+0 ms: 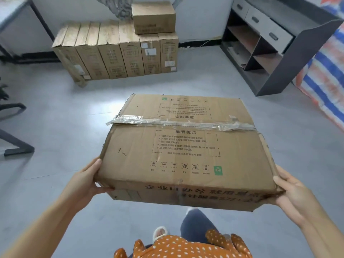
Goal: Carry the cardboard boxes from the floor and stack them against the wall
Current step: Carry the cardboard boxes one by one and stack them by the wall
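Item: one large flat brown cardboard box [178, 151], sealed across the lid with a crumpled strip of clear tape [182, 122], held in the air above the grey floor [55, 118], well apart from the wall.

Grip: the box is clasped at its two near corners. The left hand [87, 180] is curled round the near left corner, thumb on the lid, fingers hidden beneath. The right hand [292, 190] is wrapped round the near right corner, thumb on top (the fingers below cannot be seen).

Destination: a row of tall narrow brown cardboard boxes [115, 53] stood on end against the white wall [201, 17], with a small brown cardboard carton [153, 17] resting on the right end of the row.

Risks noted:
- The far end is unsupported; a tip forward and slip from the hands is judged possible.
- The near right corner is crushed and torn (tearing under load may follow).
- The floor ahead is hidden by the box; a stumble is judged possible.
- The row's tops look uneven; a box set there may rock or dislodge the carton.
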`<state>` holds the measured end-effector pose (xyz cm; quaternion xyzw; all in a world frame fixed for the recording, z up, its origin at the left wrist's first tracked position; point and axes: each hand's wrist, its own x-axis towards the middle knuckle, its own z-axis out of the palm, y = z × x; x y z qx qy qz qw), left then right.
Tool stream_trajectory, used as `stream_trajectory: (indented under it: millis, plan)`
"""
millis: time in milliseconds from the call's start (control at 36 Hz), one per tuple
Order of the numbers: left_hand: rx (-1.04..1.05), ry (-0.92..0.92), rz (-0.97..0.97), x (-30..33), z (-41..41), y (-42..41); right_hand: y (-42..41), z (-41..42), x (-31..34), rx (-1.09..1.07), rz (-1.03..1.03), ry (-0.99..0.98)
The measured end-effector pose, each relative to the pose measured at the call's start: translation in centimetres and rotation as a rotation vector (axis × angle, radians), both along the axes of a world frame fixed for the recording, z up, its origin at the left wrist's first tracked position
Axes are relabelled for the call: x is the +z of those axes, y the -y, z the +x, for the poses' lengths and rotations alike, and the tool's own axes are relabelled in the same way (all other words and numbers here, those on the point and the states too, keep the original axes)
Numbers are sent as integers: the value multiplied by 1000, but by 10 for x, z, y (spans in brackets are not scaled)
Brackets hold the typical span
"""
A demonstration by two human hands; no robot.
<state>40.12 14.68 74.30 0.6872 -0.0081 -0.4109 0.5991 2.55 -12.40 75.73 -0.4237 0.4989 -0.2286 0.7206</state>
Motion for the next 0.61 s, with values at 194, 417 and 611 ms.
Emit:
stream_trajectory:
  millis: [194, 417, 611]
  plan:
    - [51, -8, 4, -11, 73, 94, 106, 85, -10, -2, 10, -6]
    - [143, -27, 9, -16, 149, 208, 250, 187, -13, 20, 42, -39]
    - [216, -10, 9, -13, 222, 313, 379, 295, 9, 165, -10, -71]
